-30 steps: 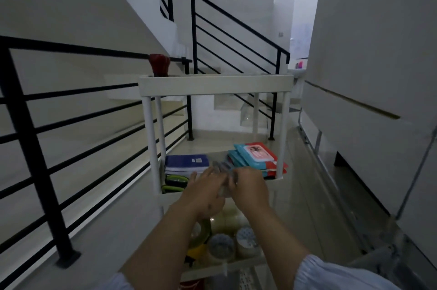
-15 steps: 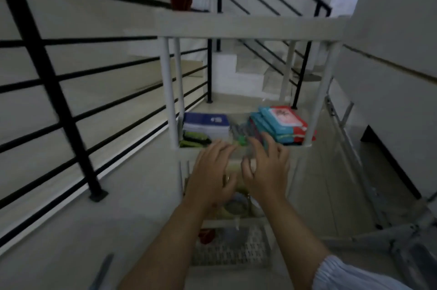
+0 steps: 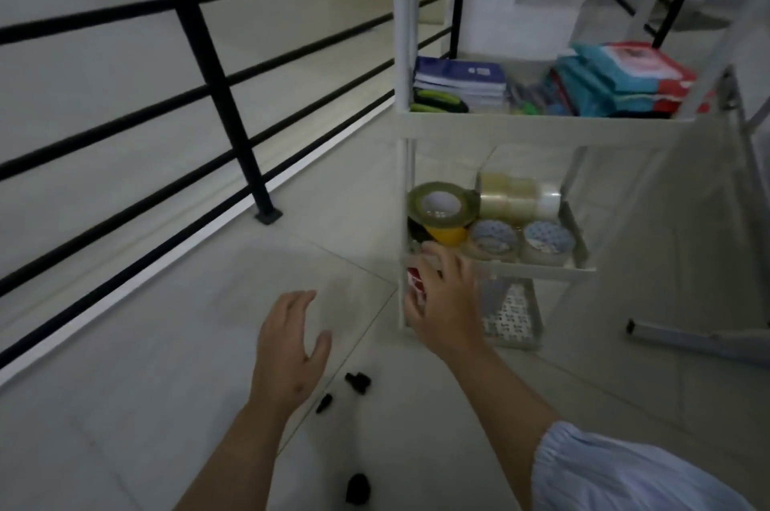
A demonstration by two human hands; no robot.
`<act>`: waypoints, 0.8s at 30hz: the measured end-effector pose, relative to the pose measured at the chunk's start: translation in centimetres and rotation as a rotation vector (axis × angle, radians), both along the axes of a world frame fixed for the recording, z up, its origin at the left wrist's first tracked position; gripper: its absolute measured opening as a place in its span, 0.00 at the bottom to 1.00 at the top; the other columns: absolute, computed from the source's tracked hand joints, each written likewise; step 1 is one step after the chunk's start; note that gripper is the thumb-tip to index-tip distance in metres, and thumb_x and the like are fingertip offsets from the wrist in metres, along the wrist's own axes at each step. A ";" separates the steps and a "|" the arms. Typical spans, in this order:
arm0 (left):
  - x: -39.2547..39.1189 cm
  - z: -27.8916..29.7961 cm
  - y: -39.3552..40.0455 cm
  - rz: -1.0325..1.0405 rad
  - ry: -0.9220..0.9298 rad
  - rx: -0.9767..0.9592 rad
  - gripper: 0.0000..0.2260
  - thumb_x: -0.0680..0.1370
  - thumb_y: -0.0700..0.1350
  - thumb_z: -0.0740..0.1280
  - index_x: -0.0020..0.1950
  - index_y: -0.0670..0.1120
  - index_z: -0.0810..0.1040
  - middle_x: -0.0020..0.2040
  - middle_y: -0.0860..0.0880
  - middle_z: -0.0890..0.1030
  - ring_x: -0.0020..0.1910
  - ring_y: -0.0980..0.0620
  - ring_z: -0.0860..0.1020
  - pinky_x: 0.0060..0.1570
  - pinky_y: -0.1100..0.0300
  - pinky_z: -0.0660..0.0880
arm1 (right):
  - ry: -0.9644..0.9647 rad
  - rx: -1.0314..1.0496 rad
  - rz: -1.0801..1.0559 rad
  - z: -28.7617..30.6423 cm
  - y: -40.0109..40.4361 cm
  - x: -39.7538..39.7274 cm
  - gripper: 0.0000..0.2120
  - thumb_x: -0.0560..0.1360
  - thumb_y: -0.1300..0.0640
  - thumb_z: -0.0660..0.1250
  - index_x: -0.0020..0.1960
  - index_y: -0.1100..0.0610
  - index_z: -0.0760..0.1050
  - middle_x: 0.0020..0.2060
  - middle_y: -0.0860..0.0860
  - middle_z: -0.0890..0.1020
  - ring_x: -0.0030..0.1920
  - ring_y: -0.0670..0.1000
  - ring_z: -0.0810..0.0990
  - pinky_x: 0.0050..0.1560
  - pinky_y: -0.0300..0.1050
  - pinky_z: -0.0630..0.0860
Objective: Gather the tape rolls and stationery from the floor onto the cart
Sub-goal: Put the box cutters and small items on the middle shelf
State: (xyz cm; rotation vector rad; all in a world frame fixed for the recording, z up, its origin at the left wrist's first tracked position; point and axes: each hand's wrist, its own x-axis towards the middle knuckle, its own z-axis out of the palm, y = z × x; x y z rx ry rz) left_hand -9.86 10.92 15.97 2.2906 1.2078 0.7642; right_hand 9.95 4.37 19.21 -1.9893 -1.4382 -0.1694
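Ur left hand (image 3: 287, 348) hovered lower center over floor (image 3: 146, 406), fingers spread, empty. Right hand (image 3: 448, 302) fingers loosely splayed at cart (image 3: 521, 129) mid shelf edge, center frame. Tape rolls (image 3: 496, 215) on that shelf; small black bits (image 3: 357, 382) on floor near left hand.

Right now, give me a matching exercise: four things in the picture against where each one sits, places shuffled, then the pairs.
Things:
1. blue books
2. olive tape
3. black bits
4. teal packs

Places:
A. floor by the left hand
B. tape shelf, left end
C. book shelf, right side
D. book shelf, left side

Pairs: 1-D, 2-B, 3-A, 4-C
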 end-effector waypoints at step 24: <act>-12.9 -24.7 17.9 0.171 0.307 -0.391 0.40 0.66 0.62 0.41 0.74 0.42 0.54 0.76 0.43 0.56 0.75 0.43 0.53 0.71 0.50 0.55 | 0.220 -0.753 0.348 -24.9 22.5 -15.7 0.24 0.75 0.59 0.57 0.70 0.51 0.60 0.68 0.58 0.62 0.67 0.59 0.59 0.63 0.48 0.65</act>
